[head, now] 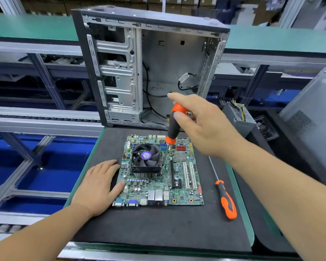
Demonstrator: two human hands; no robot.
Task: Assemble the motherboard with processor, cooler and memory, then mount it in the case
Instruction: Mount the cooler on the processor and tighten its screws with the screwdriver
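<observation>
The left hand (100, 183) lies flat on the black mat (158, 227) that covers the counter, its fingers (109, 164) straight and released, holding nothing. Its thumb tip touches the left edge of the motherboard (158, 187), near the front corner. The motherboard lies flat in the middle of the mat, ports toward the person. The cooler (146, 159), a black fan over a finned heatsink, sits on the board's left half. Just beside the cooler's right side a screwdriver (172, 127) stands nearly upright, its shaft running down to the cooler's front right corner. The right hand (203, 127) grips the orange and black handle from the right, thumb and fingers curled round its top. Behind the mat the case (177, 59) stands open toward the person, loose black cables inside it. To the right of the board a second screwdriver (225, 198) lies on the mat, apart from the board, handle toward the person. Further right a grey power supply (237, 117) with coloured wires rests at the mat's back corner.
</observation>
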